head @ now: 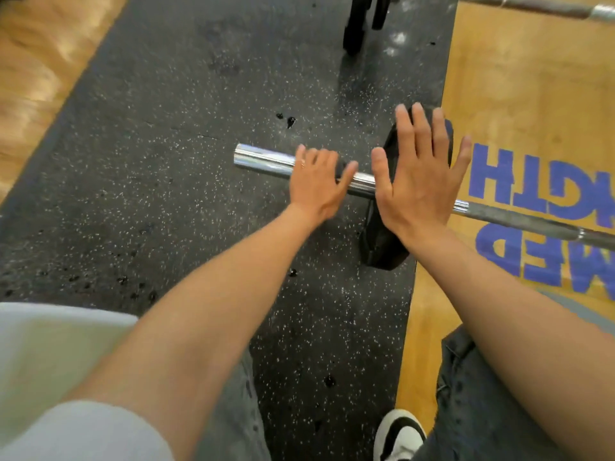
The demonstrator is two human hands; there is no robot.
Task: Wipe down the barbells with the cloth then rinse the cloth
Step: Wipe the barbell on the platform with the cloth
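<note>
A barbell [362, 181] lay across a black speckled rubber mat [186, 201], its chrome sleeve end pointing toward the mat's left side and its thinner shaft running off over the mat's right edge onto a wooden platform [519, 88] painted with blue letters [539, 207]. A black weight plate [382, 241] sat on the sleeve near the mat's right edge. The left hand [314, 184] rested on the sleeve, fingers draped over the chrome and thumb stretched along it; something dark showed just under those fingers, but whether it was the cloth could not be told. The right hand [419, 171] was spread flat, fingers straight and apart, against the face of the plate, holding nothing. The two hands were close together but not touching. Dark wet spots [290, 120] dotted the mat beyond the sleeve. A second bar [539, 5] crossed the far right corner of the platform. A black-and-white shoe [399, 434] stood at the mat's near edge.
</note>
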